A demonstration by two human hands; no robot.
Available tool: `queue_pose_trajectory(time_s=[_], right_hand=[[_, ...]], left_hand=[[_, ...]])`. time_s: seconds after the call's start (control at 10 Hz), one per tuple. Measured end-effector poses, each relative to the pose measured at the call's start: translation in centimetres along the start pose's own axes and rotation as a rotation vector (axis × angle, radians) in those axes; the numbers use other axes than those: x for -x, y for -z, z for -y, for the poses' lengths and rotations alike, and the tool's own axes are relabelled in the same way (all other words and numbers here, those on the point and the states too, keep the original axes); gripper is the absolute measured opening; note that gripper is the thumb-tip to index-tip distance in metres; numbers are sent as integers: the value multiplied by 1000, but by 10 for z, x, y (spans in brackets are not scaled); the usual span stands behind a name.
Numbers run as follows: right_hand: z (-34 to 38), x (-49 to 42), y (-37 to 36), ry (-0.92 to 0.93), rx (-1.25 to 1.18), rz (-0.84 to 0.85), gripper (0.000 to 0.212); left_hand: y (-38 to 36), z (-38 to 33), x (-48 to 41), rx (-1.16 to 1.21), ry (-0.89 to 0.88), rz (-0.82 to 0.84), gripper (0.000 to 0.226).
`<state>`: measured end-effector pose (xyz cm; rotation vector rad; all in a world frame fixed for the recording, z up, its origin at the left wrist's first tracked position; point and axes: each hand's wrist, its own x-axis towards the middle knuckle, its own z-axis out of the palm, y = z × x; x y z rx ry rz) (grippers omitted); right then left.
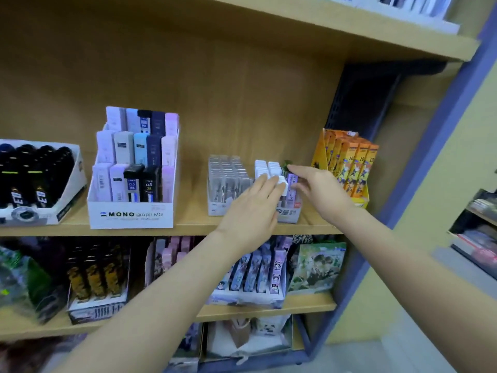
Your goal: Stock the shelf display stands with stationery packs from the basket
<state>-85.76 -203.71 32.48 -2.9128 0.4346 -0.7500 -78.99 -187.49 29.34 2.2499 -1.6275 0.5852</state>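
Observation:
On the middle shelf [188, 227] stands a small white display stand [289, 214] filled with white-capped stationery packs [269, 168] and a purple pack [291, 181] on its right side. My left hand [252, 208] reaches over the stand's front with straight fingers lying on the white packs. My right hand [320, 189] comes in from the right, and its fingers pinch the purple pack at the stand's right edge. The basket is out of view.
Left of the stand sit a clear-pack stand [226, 181], a white MONO graph MG lead box [131, 184] and a tray of black pens [35, 181]. An orange pack display [347, 162] stands right of my right hand. Lower shelves hold more boxed goods.

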Motion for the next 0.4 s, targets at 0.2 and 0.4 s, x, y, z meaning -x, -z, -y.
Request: queue_pose_trajectory(time_s=[0.2, 0.4], right_hand=[[-6, -7, -1, -38, -46, 35, 46], [-4, 0, -1, -31, -83, 5, 47]], left_hand=[[-6, -6, -8, -41, 8, 1, 59], [-4, -9, -12, -55, 31, 12, 59]])
